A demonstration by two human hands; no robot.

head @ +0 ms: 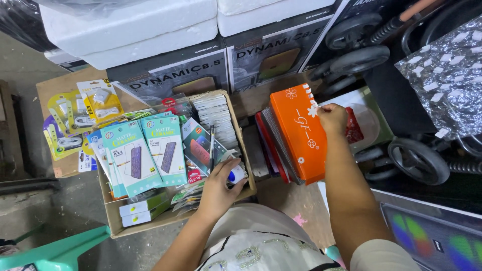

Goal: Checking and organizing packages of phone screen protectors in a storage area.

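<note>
My left hand [219, 186] reaches into an open cardboard box [114, 219] and closes on a small white and blue object [236, 173] among flat packets. The box holds teal screen-protector packs [150, 151] at its left and a row of thin white packets [216, 116] standing at its right. A black pen [212, 145] lies across the packs. My right hand [331, 119] grips the far upper corner of an orange box [295, 131] with white flower prints, which stands on edge beside several red and dark flat cases [267, 145].
Yellow blister packs of chargers [98, 100] lie on a brown board at the left. Large dark speaker cartons [170, 76] topped with white foam stand behind. A wheeled cart [416, 159] and silver foil sheet [452, 80] are at the right. A teal plastic chair [60, 251] is at lower left.
</note>
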